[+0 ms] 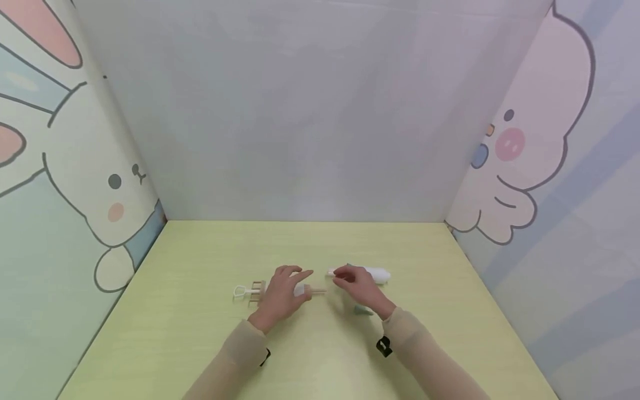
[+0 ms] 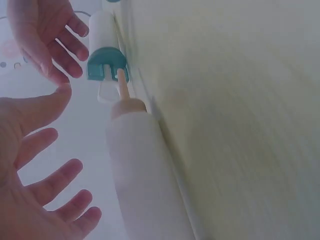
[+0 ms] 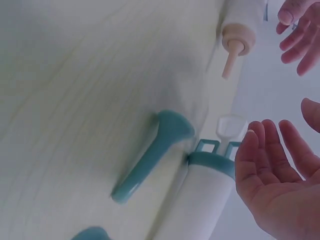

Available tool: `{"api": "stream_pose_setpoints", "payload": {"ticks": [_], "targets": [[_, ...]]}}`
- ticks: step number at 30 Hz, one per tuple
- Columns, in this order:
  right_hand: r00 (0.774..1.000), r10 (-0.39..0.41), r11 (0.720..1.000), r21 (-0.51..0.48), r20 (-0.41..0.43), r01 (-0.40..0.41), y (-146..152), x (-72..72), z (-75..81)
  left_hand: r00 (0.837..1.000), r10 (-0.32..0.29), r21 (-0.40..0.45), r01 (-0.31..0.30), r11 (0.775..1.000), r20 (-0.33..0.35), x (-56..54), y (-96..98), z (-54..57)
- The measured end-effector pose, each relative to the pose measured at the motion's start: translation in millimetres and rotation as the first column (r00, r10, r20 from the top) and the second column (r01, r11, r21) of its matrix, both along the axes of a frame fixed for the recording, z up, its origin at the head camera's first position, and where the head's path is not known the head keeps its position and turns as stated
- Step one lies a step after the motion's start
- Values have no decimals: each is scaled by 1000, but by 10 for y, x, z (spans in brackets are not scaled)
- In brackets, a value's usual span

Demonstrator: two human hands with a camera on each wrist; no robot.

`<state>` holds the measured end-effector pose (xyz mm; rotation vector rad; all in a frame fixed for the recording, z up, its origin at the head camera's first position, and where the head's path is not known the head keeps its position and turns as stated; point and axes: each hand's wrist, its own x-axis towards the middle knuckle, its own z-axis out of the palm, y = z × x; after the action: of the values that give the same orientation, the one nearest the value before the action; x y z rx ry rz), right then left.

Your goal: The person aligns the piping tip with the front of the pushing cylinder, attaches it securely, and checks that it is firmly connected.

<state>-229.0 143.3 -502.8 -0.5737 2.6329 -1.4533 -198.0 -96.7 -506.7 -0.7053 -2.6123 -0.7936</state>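
A large toy-like syringe with a white barrel, a beige nozzle and a white ring plunger lies on the table. Over its barrel hovers my left hand, fingers spread and holding nothing. A second syringe, white with a teal collar and finger loops, lies to the right. My right hand is beside its collar end, fingers loosely bent and palm empty in the right wrist view. Near that hand lies a loose teal nozzle, flared at one end.
Another teal piece shows only partly at the bottom of the right wrist view. The pale yellow-green table is bounded by a grey back wall and side walls printed with cartoon animals.
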Motion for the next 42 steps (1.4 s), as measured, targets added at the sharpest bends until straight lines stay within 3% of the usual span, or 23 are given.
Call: {"api": "stream_pose_setpoints", "payload": {"ticks": [4,13,27,34,42], "targets": [[1000,-24,1000,1,0,24,159,22,48,996,-73,22,74,997,-42,40,177,-30],[998,-65,994,86,0,65,408,73,90,987,-157,76,155,985,21,142,546,-112],[996,-81,983,168,31,74,828,206,-106,981,-186,-38,188,982,46,82,897,-307],[994,-88,959,275,68,66,989,324,-207,976,-169,-101,184,978,140,26,1048,-312],[997,-62,950,309,43,46,1063,389,-256,960,-169,-130,201,971,222,-41,1148,-299]]}}
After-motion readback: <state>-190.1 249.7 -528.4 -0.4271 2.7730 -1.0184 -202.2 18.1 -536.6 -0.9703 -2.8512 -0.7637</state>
